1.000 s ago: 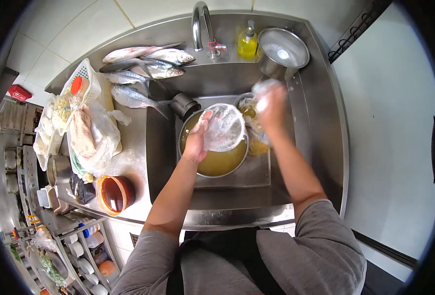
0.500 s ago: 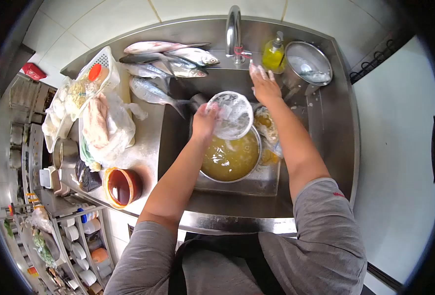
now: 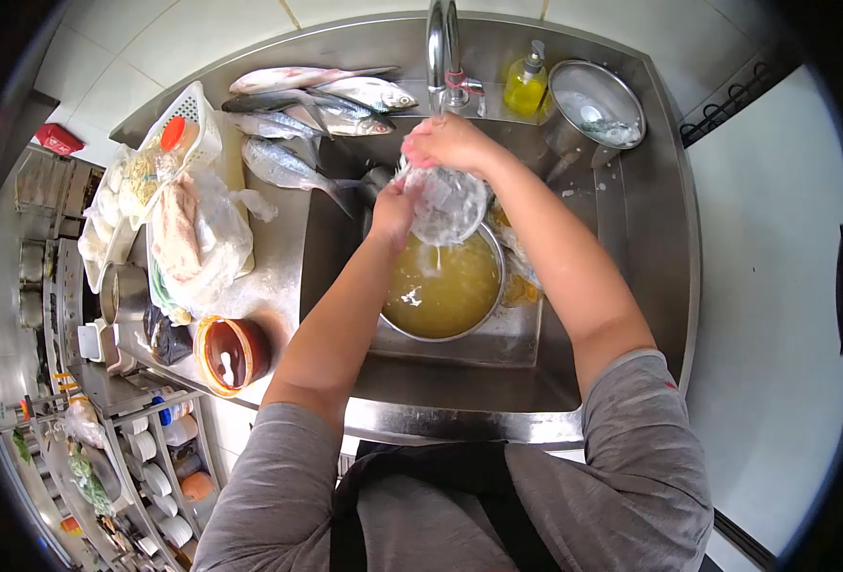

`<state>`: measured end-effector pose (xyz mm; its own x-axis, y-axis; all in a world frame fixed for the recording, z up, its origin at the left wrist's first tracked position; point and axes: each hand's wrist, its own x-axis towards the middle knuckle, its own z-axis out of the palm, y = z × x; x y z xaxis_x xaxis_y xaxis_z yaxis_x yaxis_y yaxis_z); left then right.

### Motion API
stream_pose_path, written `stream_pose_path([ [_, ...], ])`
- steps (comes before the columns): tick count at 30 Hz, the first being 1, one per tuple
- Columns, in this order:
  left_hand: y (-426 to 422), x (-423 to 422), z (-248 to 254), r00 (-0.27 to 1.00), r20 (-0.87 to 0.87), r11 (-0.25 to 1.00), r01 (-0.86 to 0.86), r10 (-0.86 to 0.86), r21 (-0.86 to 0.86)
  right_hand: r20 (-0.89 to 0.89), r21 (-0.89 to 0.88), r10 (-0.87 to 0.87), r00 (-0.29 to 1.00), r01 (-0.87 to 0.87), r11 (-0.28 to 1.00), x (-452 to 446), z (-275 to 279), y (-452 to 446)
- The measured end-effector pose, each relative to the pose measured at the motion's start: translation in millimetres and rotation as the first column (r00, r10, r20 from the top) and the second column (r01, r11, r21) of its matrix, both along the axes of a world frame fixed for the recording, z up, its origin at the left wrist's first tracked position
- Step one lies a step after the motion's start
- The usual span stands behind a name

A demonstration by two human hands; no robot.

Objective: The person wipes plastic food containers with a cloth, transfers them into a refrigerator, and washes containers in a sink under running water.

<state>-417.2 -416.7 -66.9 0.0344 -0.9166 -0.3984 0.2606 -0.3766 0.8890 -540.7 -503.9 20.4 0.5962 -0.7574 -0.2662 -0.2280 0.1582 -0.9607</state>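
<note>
Over the sink, my left hand (image 3: 395,212) grips a wet, soapy bowl (image 3: 452,212) by its left edge; the bowl looks pale or see-through and is tilted. My right hand (image 3: 452,145) is closed at the bowl's upper left rim, just below the faucet (image 3: 437,57), its fingertips partly hidden in white suds. Liquid drips from the bowl's lower edge. Directly beneath it, a large round metal pot (image 3: 440,338) holds cloudy yellowish liquid. Bagged yellowish items (image 3: 521,286) lie right of the pot, partly covered by my right forearm.
Several whole fish (image 3: 283,164) lie on the counter left of the faucet. A soap bottle (image 3: 526,88) and a metal bowl (image 3: 642,105) stand at the back right. Left are a white basket (image 3: 207,133) with bagged food and a reddish-brown tub (image 3: 261,353).
My right hand has moved left from beside the faucet handle to the bowl's rim, its fingers going from stretched out to curled. The bowl stays in my left hand above the pot.
</note>
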Motion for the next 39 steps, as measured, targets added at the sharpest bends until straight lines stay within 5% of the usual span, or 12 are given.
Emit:
stream_pose_path([
  [4,-5.6,0.3,1.7,0.997,0.034,0.997,-0.069,0.070,-0.040,-0.419,-0.349,0.101,0.902,-0.263,0.899,-1.7,20.4,-1.6],
  [6,-15.6,1.1,0.1,1.000,-0.006,0.987,-0.026,0.025,-0.156,-0.102,-0.117,0.078,0.992,-0.090,0.989,-5.1,2.0,-0.5],
  [10,-17.2,2.8,8.2,0.958,0.284,0.991,0.076,-0.042,-0.112,-0.181,-0.493,-0.109,0.978,0.006,0.870,-23.6,-29.9,2.4],
  [12,-17.4,2.6,9.5,0.935,0.350,0.986,0.105,-0.055,-0.126,-0.012,-0.797,-0.475,0.880,0.278,0.536,-42.1,-94.7,-7.1],
  [14,-17.5,-2.9,9.2,0.958,0.283,0.970,0.101,-0.035,-0.223,-0.343,-0.383,-0.331,0.879,0.191,0.904,-68.3,-118.0,5.5],
  [19,-33.7,-18.5,-16.0,0.796,0.602,0.950,0.229,-0.057,-0.213,0.150,-0.202,-0.615,0.774,0.633,0.747,-73.1,-79.0,94.3],
  [24,-42.3,-18.3,18.4,0.942,-0.216,0.926,0.305,-0.258,0.223,0.157,-0.772,-0.482,0.862,0.411,0.485,-28.6,-79.0,140.9],
  [30,-28.8,6.0,21.3,0.978,0.030,0.978,0.204,-0.205,0.029,-0.229,-0.900,-0.693,0.684,0.122,0.418,-5.0,-91.3,94.5],
  [32,-16.4,13.0,19.3,0.995,-0.031,0.995,0.093,-0.094,-0.030,-0.013,-0.813,-0.810,0.586,0.465,0.350,-4.8,-91.6,64.1],
  [36,2.3,27.2,-16.5,0.943,-0.268,0.980,-0.196,0.198,0.034,-0.180,-0.321,-0.598,0.781,0.528,0.786,-1.3,-94.2,22.3],
  [38,4.0,23.9,-36.5,0.956,-0.021,0.954,-0.291,0.293,0.078,-0.048,-0.135,-0.367,0.929,0.358,0.924,4.5,-64.2,20.4],
  [39,2.4,24.5,-43.1,0.980,0.171,0.989,-0.119,0.102,0.092,-0.101,-0.423,-0.411,0.906,0.334,0.842,11.3,-71.0,17.6],
])
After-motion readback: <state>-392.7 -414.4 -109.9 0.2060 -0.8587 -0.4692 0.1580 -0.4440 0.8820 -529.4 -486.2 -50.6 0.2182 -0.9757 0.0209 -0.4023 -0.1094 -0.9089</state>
